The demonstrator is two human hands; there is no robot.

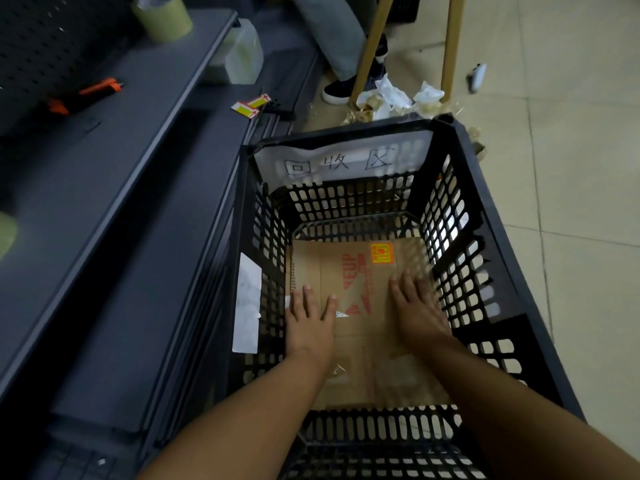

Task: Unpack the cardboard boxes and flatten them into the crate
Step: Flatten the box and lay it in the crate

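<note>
A black slotted plastic crate (491, 271) stands on the floor with a white handwritten label on its far wall. A flattened brown cardboard box (360, 327) with red print and a yellow sticker lies flat on the crate's bottom. My left hand (310, 317) presses palm-down on the cardboard's left side, fingers straight and spread. My right hand (417, 306) presses flat on its right side, close to the crate's right wall. Both forearms reach down into the crate from its near edge.
Dark grey metal shelves (114, 188) run along the left, holding an orange-and-black cutter (86, 95), a tape roll (162, 19) and a clear jug (244, 53). Crumpled paper scraps (394, 102) lie beyond the crate beside two yellow poles (453, 39). Another person's shoe (339, 90) stands there.
</note>
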